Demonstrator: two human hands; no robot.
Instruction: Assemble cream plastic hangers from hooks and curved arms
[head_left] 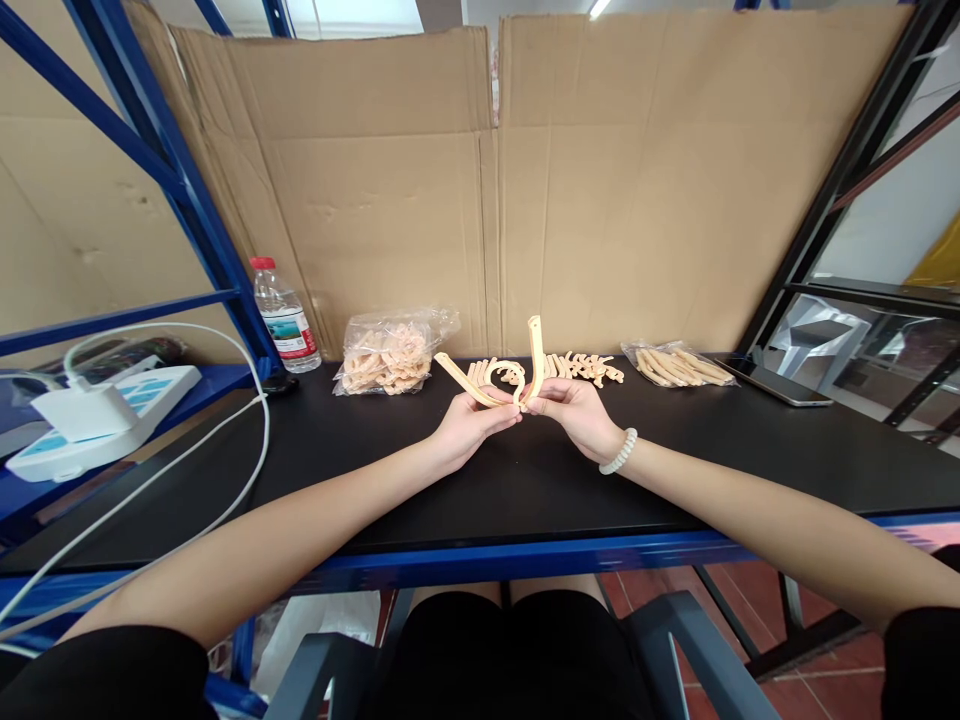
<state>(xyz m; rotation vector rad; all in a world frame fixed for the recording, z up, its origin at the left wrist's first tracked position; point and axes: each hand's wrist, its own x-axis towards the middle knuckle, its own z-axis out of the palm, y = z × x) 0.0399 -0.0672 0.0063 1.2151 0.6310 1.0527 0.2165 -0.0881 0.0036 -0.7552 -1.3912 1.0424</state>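
My left hand (478, 425) pinches a pale, wood-coloured curved strip (466, 380) that slants up to the left. In the fingers of my right hand (576, 412) is a second pale curved strip (536, 355), which stands nearly upright. Their lower ends meet between my fingertips, where a round loop (506, 368) of the same colour shows; I cannot tell whether they are joined. Just behind my hands, several small pale pieces (592, 366) lie in a row on the black tabletop (517, 490).
A clear bag of pale curled pieces (394, 355) lies at the back left, beside a water bottle (285, 318). At the back right are a bag of long pale strips (675, 364) and a phone or tablet (780, 383). A white cable (264, 440) loops past a power strip (105, 420).
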